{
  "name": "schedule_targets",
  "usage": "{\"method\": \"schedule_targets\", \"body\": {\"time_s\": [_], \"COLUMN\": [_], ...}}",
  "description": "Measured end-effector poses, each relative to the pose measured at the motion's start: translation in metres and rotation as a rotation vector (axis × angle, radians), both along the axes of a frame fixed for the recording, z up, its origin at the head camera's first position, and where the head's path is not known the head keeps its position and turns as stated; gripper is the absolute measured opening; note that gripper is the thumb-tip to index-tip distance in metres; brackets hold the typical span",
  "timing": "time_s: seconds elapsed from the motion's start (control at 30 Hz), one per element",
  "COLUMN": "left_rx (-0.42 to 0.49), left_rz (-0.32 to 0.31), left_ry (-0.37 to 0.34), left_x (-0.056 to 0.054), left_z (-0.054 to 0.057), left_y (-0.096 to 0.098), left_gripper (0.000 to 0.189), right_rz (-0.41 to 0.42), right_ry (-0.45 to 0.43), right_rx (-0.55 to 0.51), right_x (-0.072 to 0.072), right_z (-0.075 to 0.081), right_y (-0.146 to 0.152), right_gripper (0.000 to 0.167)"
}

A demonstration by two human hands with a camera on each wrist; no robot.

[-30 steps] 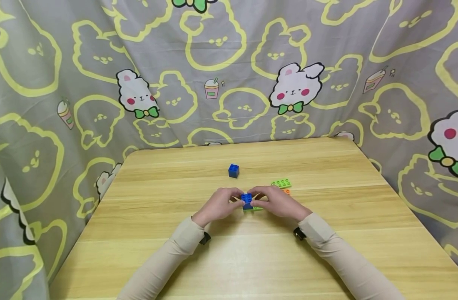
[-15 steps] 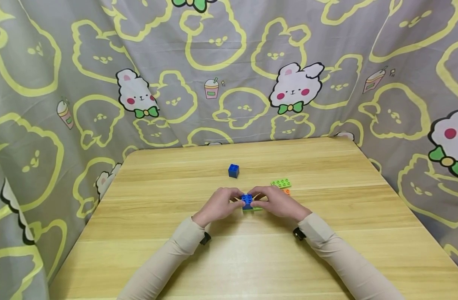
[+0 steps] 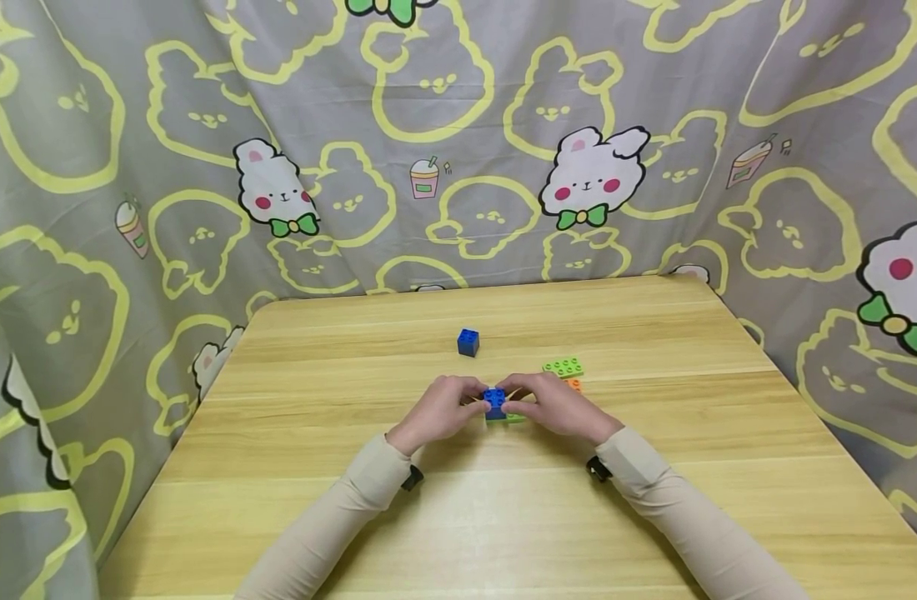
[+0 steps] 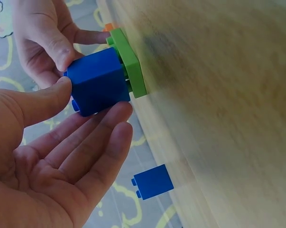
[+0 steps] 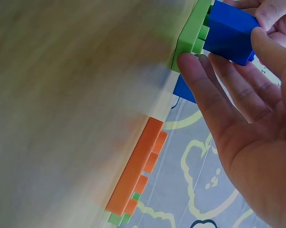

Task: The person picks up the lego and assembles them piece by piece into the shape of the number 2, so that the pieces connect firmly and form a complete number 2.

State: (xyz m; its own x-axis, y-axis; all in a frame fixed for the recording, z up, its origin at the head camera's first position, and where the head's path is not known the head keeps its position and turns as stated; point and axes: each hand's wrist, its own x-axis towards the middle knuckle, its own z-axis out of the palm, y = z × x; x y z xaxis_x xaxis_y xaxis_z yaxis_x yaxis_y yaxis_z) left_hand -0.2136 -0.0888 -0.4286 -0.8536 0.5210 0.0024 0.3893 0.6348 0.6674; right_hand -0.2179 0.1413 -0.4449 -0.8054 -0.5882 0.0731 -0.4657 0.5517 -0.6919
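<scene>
A blue building brick (image 3: 494, 405) with studs on top is held between both hands, over one end of a flat green brick (image 4: 133, 66). My left hand (image 3: 439, 407) pinches the blue brick from the left, thumb at its near top edge and fingers along its side. From the right, my right hand (image 3: 556, 404) grips the same brick with thumb and fingers, and one fingertip lies at the end of the green brick. In the left wrist view, some green studs show in a narrow gap under the blue brick.
Behind the hands stands a second blue brick (image 3: 468, 342) on the wooden table (image 3: 338, 350). Beyond my right hand lie an orange brick (image 5: 135, 166) and another flat green brick (image 3: 563, 367), side by side. A patterned curtain (image 3: 458, 225) hangs around the table's back and sides.
The blue brick has tipped very slightly between the fingers. Both hands have otherwise stayed in place, and the other bricks have not moved.
</scene>
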Motion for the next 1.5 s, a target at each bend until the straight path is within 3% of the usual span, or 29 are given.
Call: {"method": "schedule_targets", "body": {"time_s": [1.5], "left_rx": [-0.021], "left_rz": [0.034], "left_ry": [-0.013], "left_x": [0.0022], "left_z": [0.0021], "left_y": [0.0037], "left_gripper": [0.026], "right_rz": [-0.015], "right_ry": [-0.005], "right_rx": [0.013], "right_x": [0.0003], "right_z": [0.0001], "right_y": [-0.0019], "right_gripper": [0.027]}}
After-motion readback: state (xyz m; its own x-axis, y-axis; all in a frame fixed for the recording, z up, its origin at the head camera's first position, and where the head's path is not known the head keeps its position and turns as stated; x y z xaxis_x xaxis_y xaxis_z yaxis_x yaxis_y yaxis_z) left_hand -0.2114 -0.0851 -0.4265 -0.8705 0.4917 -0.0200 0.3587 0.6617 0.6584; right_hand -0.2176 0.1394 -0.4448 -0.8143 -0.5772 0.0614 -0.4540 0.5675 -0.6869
